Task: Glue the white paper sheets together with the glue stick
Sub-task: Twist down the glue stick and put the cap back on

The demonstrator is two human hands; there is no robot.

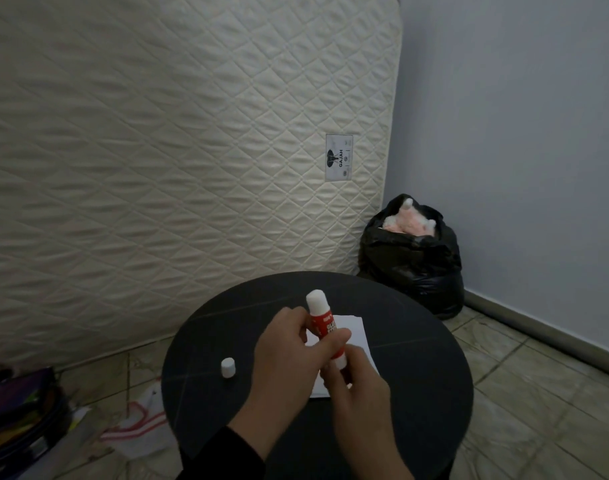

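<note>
Both hands' fingers [334, 341] clamp the uncapped glue stick [325, 318] above white paper [356, 332]

A round black table [417, 358] stands on a tiled floor [538, 393]. On its top lie white paper sheets [356, 330], right of centre and partly hidden, and a small white cap [227, 367] standing upright, well apart to their left
</note>
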